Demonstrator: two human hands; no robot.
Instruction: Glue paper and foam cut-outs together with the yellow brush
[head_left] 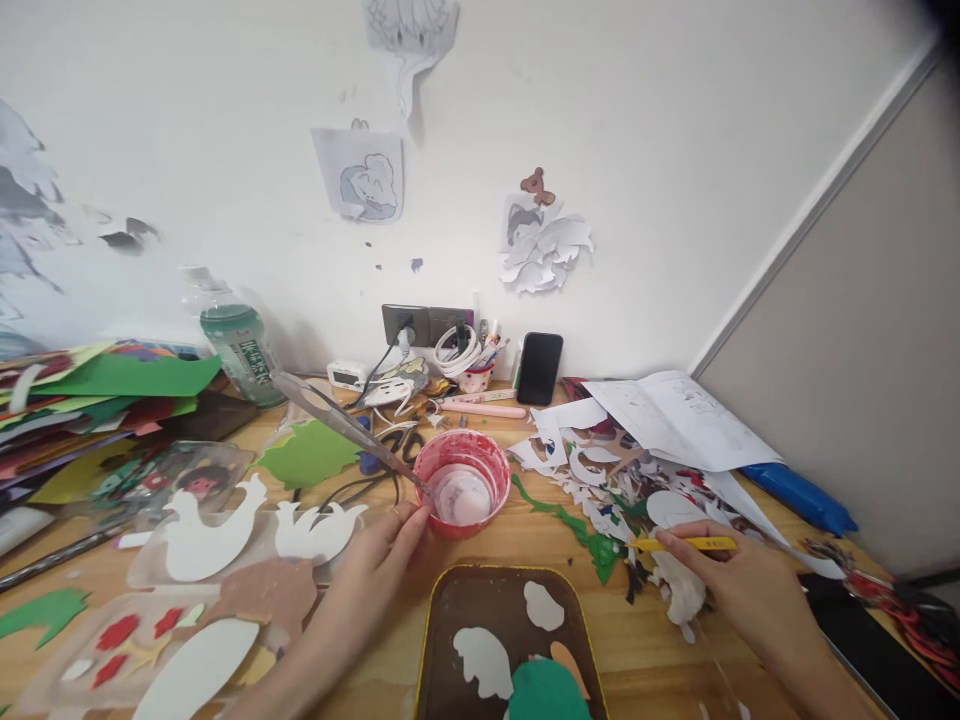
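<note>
My left hand (pixel 382 555) grips the left side of a red bowl (pixel 496 485), its fingertips at the wall. Whitish paste coats the bottom of the bowl, and a long grey stick-like tool (pixel 341 420) leans in it over the left rim. In my right hand (pixel 739 580), a slim yellow pen-like tool (pixel 701 544) is pinched, its tip pointing left over green and white paper scraps. Below the bowl lies a dark brown tray (pixel 450 610) with white cutouts (pixel 484 662) and a teal cutout (pixel 555 690).
White bird-shaped cutouts (pixel 214 527) and clear plastic trays lie left. Coloured sheets (pixel 127 375) are stacked behind, beside a green bottle (pixel 238 345). A phone (pixel 540 368) leans against the wall. Paper scraps (pixel 600 480) and a blue packet (pixel 799 497) are on the right.
</note>
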